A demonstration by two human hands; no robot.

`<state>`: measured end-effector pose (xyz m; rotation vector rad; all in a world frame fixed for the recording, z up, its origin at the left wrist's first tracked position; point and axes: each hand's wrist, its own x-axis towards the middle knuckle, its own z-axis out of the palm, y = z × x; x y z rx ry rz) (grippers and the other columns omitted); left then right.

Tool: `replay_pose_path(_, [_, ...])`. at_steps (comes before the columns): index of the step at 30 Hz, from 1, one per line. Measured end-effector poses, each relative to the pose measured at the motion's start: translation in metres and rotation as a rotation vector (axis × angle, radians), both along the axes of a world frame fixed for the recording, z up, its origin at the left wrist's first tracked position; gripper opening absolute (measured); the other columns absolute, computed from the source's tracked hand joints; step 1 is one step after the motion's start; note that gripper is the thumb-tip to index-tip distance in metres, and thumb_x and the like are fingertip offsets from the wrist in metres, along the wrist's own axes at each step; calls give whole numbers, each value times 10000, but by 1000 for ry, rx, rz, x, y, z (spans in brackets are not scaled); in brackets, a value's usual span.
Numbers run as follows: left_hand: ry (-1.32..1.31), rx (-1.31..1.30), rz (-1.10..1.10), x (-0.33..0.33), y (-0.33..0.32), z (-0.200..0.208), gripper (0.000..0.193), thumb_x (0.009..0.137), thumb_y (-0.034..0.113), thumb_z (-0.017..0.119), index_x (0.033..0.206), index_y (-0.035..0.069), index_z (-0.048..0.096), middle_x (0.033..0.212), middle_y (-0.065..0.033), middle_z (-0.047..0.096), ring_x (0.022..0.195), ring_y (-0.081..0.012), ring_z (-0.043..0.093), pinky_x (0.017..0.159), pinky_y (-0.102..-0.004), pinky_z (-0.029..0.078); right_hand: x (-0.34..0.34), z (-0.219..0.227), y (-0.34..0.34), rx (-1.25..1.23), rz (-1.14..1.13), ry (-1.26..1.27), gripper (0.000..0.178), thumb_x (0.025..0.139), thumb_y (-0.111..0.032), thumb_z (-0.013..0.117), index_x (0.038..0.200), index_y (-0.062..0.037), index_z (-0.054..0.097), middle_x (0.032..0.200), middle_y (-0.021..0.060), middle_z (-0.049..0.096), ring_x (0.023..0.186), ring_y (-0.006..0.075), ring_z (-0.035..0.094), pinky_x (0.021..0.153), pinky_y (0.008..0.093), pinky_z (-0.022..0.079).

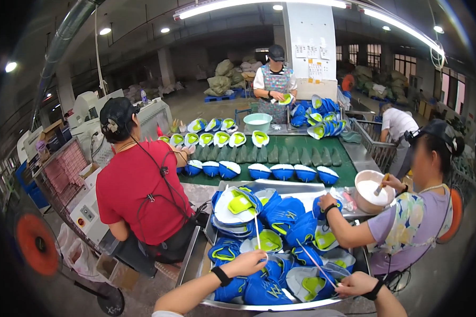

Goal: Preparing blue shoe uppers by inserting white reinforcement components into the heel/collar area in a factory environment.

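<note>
A metal tray [182,269] in front of me is heaped with blue shoe uppers [286,214] with lime-green linings and pale edges. My left hand [249,262] is over the near left of the heap, its fingers closed on a thin white cord [257,232]. That cord runs up to a shoe upper [237,205] on the pile. At the near right, my right hand [354,284] pinches a second pale cord [316,262], stretched slantwise toward the middle of the heap. Where this cord's far end attaches, I cannot make out.
Beyond the tray, a green conveyor [296,145] carries rows of shoe uppers and dark soles. A person in red [143,195] sits left; a person in lilac [402,222] at right brushes from a tub [367,198] of white paste. Another person [274,84] stands across. An orange fan [37,244] is left.
</note>
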<state>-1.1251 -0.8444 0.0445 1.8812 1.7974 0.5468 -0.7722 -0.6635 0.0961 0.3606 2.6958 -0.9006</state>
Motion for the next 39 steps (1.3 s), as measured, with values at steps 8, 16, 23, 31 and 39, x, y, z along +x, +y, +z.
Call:
replay_pose_path(8, [578, 168, 473, -89, 60, -60, 541, 769, 208, 517, 1263, 42, 375, 1371, -77, 310, 1194, -453, 295, 867, -608, 322, 105, 18, -43, -132, -563, -544, 429, 847, -459, 489, 796, -78, 678, 691, 0, 660, 645, 108, 630, 638, 242, 473])
replay_pose_path(16, [390, -211, 539, -106, 152, -101, 781, 728, 409, 585, 1370, 140, 230, 1466, -35, 48, 1262, -536, 7, 1007, -623, 69, 248, 1, -101, -358, -1334, -558, 430, 792, -451, 583, 715, -38, 673, 658, -17, 636, 584, 97, 542, 564, 271, 437])
replay_pose_path(23, [326, 329, 311, -130, 124, -113, 348, 723, 212, 571, 1051, 96, 569, 1159, -147, 486, 1086, -282, 461, 892, -491, 328, 335, -84, -141, -291, -968, -592, 506, 809, -501, 520, 791, -11, 643, 625, 42, 538, 607, 166, 486, 564, 331, 387])
replay_pose_path(31, [6, 674, -261, 169, 152, 50, 177, 676, 67, 580, 847, 73, 630, 882, -99, 627, 889, -268, 577, 750, -391, 431, 476, -223, -224, -488, -771, -1065, 550, 809, -481, 558, 1093, -10, 585, 1016, 121, 586, 934, 257, 539, 796, 397, 416])
replay_pose_path(39, [109, 670, -1166, 503, 92, 98, 303, 750, 204, 565, 1034, 98, 564, 1157, -91, 497, 1227, -293, 347, 954, -483, 234, 484, -153, -265, -358, -625, -38, 362, 877, -323, 422, 755, -18, 574, 789, 203, 596, 719, 366, 554, 631, 410, 437])
